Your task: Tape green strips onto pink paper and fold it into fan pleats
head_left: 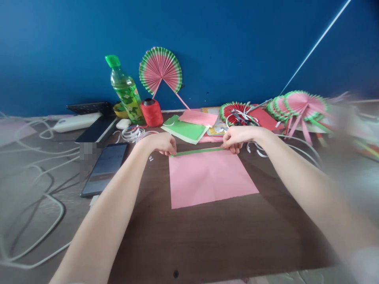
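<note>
A square pink paper sheet lies flat on the dark wooden table. Along its far edge runs a narrow green paper strip. My left hand pinches the strip's left end at the sheet's far left corner, fingers closed. My right hand pinches the strip's right end at the far right corner, fingers closed too. Both forearms reach in from the near edge.
Behind the sheet lie green paper sheets and pink folded paper. A green bottle, red thread spool and watermelon paper fans stand by the blue wall. More fans lie right. A phone and white cables lie left.
</note>
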Demonstrator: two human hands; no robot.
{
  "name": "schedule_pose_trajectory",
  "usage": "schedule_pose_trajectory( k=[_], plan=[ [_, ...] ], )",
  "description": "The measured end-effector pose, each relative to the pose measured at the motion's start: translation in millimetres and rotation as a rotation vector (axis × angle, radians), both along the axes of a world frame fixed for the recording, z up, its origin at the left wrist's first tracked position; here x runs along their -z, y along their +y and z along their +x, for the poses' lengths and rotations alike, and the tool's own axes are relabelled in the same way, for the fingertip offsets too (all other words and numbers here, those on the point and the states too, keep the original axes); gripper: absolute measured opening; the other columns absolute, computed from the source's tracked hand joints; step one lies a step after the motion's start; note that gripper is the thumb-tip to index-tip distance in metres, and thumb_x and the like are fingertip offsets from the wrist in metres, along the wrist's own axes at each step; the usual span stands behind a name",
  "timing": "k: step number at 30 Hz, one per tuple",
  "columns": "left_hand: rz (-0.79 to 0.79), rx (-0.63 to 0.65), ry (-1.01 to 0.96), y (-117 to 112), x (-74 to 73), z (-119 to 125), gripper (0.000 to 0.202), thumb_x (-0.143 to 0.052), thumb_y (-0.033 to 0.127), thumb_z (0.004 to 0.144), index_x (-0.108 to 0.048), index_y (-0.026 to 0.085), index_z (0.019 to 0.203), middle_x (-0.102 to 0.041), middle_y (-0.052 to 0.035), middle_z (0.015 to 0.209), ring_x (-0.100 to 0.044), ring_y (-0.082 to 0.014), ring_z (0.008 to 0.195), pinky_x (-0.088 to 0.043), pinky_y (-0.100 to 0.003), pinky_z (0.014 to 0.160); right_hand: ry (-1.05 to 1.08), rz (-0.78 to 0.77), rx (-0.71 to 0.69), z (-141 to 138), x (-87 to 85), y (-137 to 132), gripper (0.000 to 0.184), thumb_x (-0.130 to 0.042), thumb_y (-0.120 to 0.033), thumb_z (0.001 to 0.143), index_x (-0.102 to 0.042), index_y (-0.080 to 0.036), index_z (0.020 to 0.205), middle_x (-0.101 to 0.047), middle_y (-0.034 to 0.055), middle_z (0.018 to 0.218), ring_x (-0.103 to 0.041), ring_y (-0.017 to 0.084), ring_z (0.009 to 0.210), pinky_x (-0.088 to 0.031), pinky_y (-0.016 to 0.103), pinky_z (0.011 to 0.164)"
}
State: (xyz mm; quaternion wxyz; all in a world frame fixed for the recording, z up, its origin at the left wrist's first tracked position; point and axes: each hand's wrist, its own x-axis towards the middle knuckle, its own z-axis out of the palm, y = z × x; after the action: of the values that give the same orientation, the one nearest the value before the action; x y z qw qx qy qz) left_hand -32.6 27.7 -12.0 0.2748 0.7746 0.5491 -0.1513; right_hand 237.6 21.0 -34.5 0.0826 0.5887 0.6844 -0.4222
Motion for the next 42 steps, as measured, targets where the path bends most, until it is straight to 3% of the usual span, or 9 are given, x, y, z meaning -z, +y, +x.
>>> schedule_pose_trajectory(
  k=[25, 42],
  plan=[
    [0.033, 0.063, 0.057, -5.2, -5.2, 3.2, 0.030, -0.054, 0.031, 0.064, -0.068, 0.016, 0.085, -0.067, -0.0043, 0.074, -0.058, -0.0144, 0.065, -0.044, -0.020, 0.056, -0.020, 0.001, -0.012, -0.3, 0.7, 1.4, 0.035, -0.065, -0.050, 0.066, -0.058, -0.016, 0.067, -0.067, 0.0044, 0.063, -0.062, 0.012, 0.055, -0.048, 0.022, 0.054],
    [0.152, 0.112, 0.129, 1.6, 4.6, -0.3, 0.034, -0.055, 0.031, 0.062, -0.069, 0.022, 0.092, -0.069, -0.0028, 0.083, -0.057, -0.0150, 0.066, -0.039, -0.020, 0.055, -0.009, 0.002, 0.008, -1.7, -2.0, -1.5, 0.029, -0.065, -0.044, 0.067, -0.058, -0.016, 0.063, -0.065, 0.0025, 0.059, -0.061, 0.012, 0.052, -0.047, 0.022, 0.052]
  ],
)
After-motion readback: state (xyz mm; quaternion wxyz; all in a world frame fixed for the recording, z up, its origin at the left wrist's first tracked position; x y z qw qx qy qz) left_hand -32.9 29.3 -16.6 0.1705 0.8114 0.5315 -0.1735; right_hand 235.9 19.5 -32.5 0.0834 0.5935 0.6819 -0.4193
